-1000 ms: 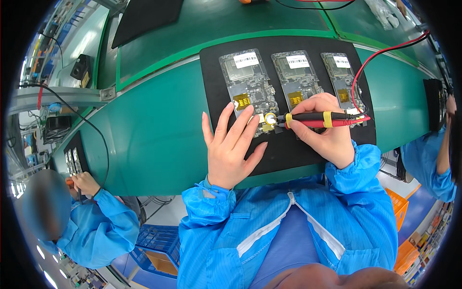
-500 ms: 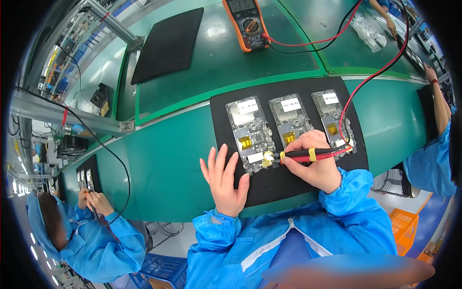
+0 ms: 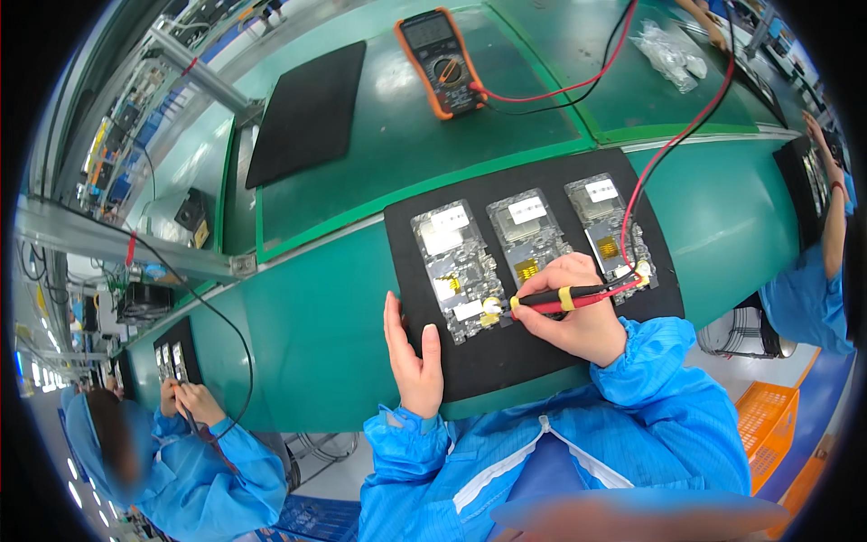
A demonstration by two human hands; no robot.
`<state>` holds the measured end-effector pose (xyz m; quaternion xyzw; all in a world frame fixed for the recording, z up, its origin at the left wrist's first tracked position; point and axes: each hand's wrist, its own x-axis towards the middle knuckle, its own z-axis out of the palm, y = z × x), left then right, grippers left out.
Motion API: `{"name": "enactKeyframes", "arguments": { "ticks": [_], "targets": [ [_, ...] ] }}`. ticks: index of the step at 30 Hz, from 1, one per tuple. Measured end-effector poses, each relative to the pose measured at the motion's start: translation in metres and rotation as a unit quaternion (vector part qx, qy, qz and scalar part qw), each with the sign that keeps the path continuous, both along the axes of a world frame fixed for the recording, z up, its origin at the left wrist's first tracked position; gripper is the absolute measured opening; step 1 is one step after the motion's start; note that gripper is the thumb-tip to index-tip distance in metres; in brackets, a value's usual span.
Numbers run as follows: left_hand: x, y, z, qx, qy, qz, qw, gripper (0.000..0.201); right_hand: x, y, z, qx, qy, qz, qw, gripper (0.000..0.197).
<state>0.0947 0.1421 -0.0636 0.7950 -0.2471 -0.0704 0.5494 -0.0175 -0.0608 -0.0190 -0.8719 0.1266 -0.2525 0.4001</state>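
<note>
Red and black multimeter test probes (image 3: 564,298), bound together with yellow tape, are pinched in my right hand (image 3: 585,323). Their tips point left, at the lower right corner of the left circuit board (image 3: 452,271); whether they touch it I cannot tell. My left hand (image 3: 415,366) is open, fingers straight and thumb apart, at the left edge of the black mat (image 3: 533,366). A middle circuit board (image 3: 528,226), partly covered by my right hand, and a right circuit board (image 3: 603,217) lie on the same mat. All three carry white labels and gold-coloured patches.
An orange multimeter (image 3: 442,68) lies beyond the mat, its leads looping off to the right. Another black mat (image 3: 312,108) is at the far left, a clear plastic bag (image 3: 670,56) at the far right. One co-worker (image 3: 172,443) works at left, another (image 3: 813,280) at right.
My left hand has turned more edge-on, its fingers drawing together along the mat's left edge. My right hand keeps the probes near the left board's lower corner. The whole view has shifted slightly.
</note>
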Motion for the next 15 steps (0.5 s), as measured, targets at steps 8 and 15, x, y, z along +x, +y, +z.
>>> {"name": "enactKeyframes", "arguments": {
  "ticks": [8, 15],
  "targets": [
    [0.002, 0.002, -0.005, -0.037, 0.051, -0.017, 0.998, 0.051, -0.017, -0.007, 0.011, 0.034, -0.056, 0.035, 0.997, 0.019],
    [0.007, 0.008, -0.01, -0.09, 0.106, -0.03, 0.99, 0.052, -0.083, -0.064, 0.019, 0.36, -0.145, -0.105, 0.915, 0.02]
  ]
}}
